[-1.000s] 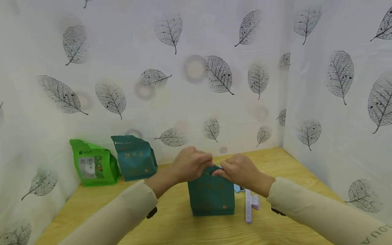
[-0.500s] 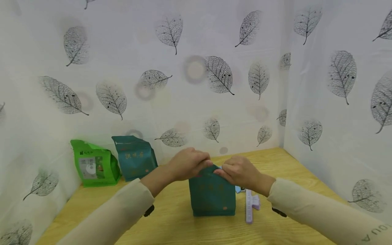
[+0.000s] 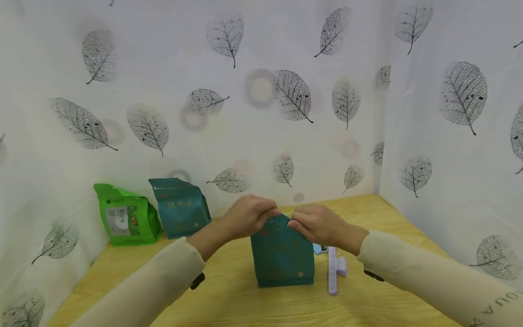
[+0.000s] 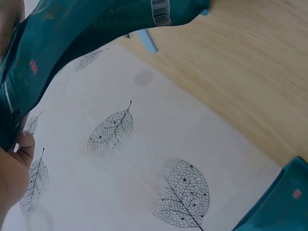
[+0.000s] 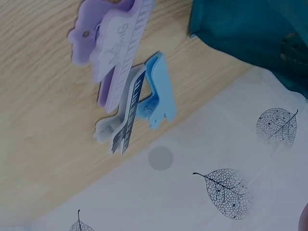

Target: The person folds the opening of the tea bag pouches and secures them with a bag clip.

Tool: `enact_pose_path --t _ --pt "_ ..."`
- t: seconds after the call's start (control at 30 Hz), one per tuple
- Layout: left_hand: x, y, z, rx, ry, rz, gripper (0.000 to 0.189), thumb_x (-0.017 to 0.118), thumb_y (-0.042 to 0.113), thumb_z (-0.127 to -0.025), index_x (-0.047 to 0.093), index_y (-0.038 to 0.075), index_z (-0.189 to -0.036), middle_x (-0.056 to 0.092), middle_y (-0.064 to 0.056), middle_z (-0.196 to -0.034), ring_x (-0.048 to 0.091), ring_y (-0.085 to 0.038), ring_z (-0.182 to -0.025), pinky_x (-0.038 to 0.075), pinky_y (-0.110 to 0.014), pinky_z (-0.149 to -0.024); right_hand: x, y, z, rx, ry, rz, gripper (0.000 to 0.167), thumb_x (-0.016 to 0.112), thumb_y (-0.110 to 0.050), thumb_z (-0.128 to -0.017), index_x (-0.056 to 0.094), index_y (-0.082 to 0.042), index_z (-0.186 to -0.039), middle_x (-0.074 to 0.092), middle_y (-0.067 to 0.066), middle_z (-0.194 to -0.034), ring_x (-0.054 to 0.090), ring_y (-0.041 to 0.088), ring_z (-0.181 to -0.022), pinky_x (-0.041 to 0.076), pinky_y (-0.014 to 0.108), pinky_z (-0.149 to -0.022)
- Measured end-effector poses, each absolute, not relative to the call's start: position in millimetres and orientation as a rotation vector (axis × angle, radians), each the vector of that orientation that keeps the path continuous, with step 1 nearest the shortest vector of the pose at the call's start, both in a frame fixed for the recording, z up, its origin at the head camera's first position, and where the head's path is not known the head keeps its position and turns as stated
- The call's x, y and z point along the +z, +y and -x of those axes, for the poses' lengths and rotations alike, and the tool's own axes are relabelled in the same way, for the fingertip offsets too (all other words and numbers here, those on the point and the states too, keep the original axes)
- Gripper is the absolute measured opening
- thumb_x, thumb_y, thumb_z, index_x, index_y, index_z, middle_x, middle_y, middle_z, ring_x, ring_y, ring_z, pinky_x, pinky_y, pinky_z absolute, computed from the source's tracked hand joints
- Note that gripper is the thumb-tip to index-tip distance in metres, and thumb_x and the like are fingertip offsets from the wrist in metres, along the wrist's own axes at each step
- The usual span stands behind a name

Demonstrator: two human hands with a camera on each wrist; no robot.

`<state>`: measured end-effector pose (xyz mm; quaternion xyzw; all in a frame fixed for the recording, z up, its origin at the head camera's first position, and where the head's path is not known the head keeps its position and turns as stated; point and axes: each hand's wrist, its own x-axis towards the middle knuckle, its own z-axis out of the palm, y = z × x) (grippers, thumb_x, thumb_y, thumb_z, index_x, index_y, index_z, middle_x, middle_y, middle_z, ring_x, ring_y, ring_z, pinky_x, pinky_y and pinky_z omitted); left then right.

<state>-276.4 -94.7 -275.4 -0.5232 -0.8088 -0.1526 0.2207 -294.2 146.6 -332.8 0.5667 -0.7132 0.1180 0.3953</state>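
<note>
A dark teal pouch bag (image 3: pixel 283 256) stands upright on the table in the head view, its faint printed front facing me. My left hand (image 3: pixel 251 215) pinches the bag's top edge at the left corner. At the right corner of that edge, my right hand (image 3: pixel 324 225) grips it with the thumb on the near side. A short stretch of the teal top shows between the two hands. In the left wrist view the bag (image 4: pixel 53 43) bulges across the upper left, with curled fingers (image 4: pixel 25 144) at its edge. The right wrist view catches the bag's side (image 5: pixel 236 33).
Right of the bag lie a purple sealing clip (image 3: pixel 333 272), a grey-white clip (image 5: pixel 125 115) and a light blue clip (image 5: pixel 161 89). A bright green bag (image 3: pixel 126 218) and a second teal bag (image 3: pixel 181 209) stand at the back left. Leaf-printed sheeting (image 3: pixel 261 150) walls the wooden table (image 3: pixel 229 304).
My right hand has shifted slightly right along the top edge, with its thumb a little higher. The gap between the hands is wider, and the bag's top looks smoother. The bag's base stays put.
</note>
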Motion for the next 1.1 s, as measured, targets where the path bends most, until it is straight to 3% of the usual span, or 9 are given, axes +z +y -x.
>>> enact_pose_path --t 0.23,0.47,1.1 --pt "-274 -93 276 -0.352 -2.295 1.409 0.016 0.059 0.018 -0.101 0.068 0.009 -0.091 0.061 0.003 -0.068 0.051 -0.006 -0.056 0.045 -0.021 -0.060 -338 144 293 0.331 -1.805 -1.371 0.043 0.034 -0.036 -0.108 0.050 -0.014 -0.076 0.039 -0.006 -0.060 0.029 0.001 -0.053 0.029 0.014 -0.050" --pt "-275 -95 277 -0.362 -2.337 1.427 0.014 0.069 0.026 -0.095 0.069 0.012 -0.094 0.067 0.006 -0.070 0.058 0.000 -0.057 0.050 -0.020 -0.063 -339 142 294 0.327 -1.781 -1.383 0.041 0.034 -0.032 -0.109 0.051 -0.013 -0.077 0.041 -0.005 -0.061 0.033 0.001 -0.052 0.030 0.012 -0.049" --pt "-276 -93 274 -0.287 -2.320 1.403 0.015 0.070 0.024 -0.094 0.068 0.010 -0.091 0.064 0.005 -0.067 0.054 -0.001 -0.053 0.043 -0.017 -0.055 -326 156 288 0.224 -1.956 -1.458 0.037 0.035 -0.033 -0.110 0.053 -0.016 -0.083 0.042 -0.008 -0.069 0.033 0.001 -0.060 0.034 0.017 -0.057"
